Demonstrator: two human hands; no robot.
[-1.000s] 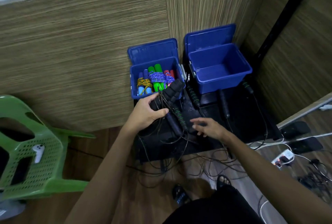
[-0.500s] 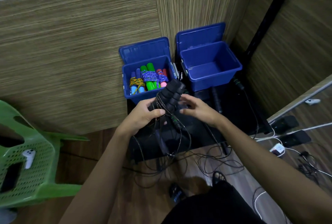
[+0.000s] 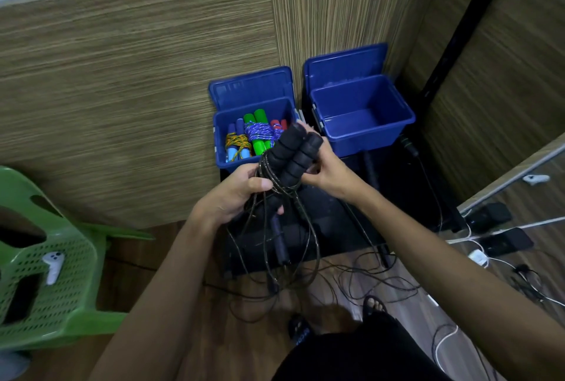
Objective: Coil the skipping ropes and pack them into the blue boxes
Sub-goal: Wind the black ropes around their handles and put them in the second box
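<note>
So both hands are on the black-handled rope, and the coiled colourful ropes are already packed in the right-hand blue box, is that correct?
Not quite: the head view shows the coiled colourful ropes in the left blue box; the right blue box holds none. Left hand and right hand do hold the black-handled rope.

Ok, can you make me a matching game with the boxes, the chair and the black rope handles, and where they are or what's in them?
Things:
1. left blue box
2. right blue box
3. green chair
4. black foam handles

States:
A. nothing inside
B. held in both hands
C. holds colourful coiled ropes
D. has a white controller on its seat

Pairs: 1-C, 2-A, 3-D, 4-B
</note>
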